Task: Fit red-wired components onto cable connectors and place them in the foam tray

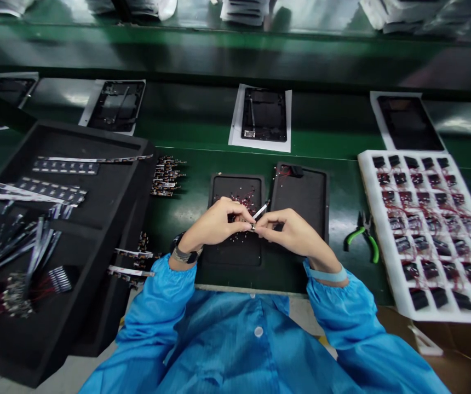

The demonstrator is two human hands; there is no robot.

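Observation:
My left hand (225,221) and my right hand (287,230) meet over a shallow black tray (232,256). Thumb and fingers of both are pinched together on the lower end of a small flex cable (262,210), whose white strip points up and to the right between them. Fingertips partly cover its small end piece. Under my hands, tiny pieces with red wires (243,198) lie scattered in the tray. A second black tray (301,200), right of the first, holds a black module with red wires (294,171) at its top edge.
Green-handled cutters (362,239) lie right of the trays, beside a white foam tray (365,180) of black wired modules. At left stands a big black bin (96,202) with strips, near bundled flex cables (166,176). Black device housings (265,115) lie on paper along the back.

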